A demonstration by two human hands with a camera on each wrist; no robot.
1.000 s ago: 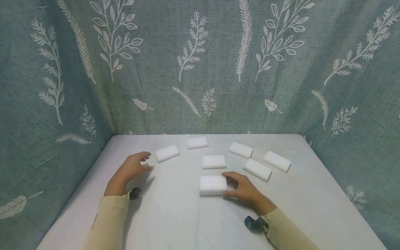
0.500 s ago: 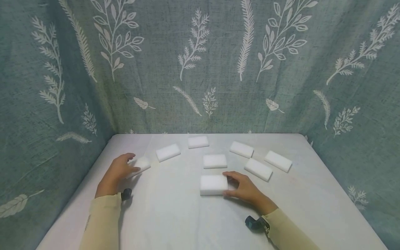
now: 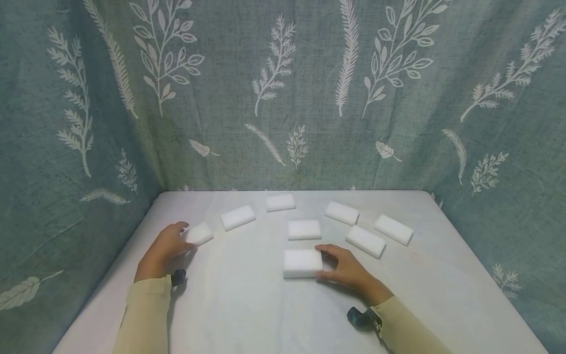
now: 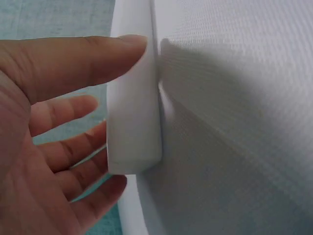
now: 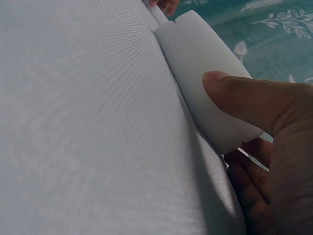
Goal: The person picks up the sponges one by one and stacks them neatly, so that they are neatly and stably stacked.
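Observation:
My left hand (image 3: pixel 167 246) reaches around the left end of a white sponge (image 3: pixel 200 234) on the table. In the left wrist view the thumb (image 4: pixel 117 54) lies across one long side of that sponge (image 4: pixel 134 132), and the fingers curl toward the opposite side. Their contact there is partly hidden. My right hand (image 3: pixel 347 268) grips the right end of two stacked white sponges (image 3: pixel 301 263). A seam between the two shows in the right wrist view, with the thumb (image 5: pixel 230 93) on one side and the other fingers partly hidden behind.
Several more white sponges lie spread on the white table (image 3: pixel 239 305): one at the left (image 3: pixel 239 218) and others toward the back and right. A single sponge (image 3: pixel 304 229) sits just behind the stack. A leaf-patterned green curtain (image 3: pixel 230 98) surrounds the table.
My left hand first moved left, exposing the sponge it had covered, then came down with thumb and fingers around its left end. The right hand has stayed at the stack.

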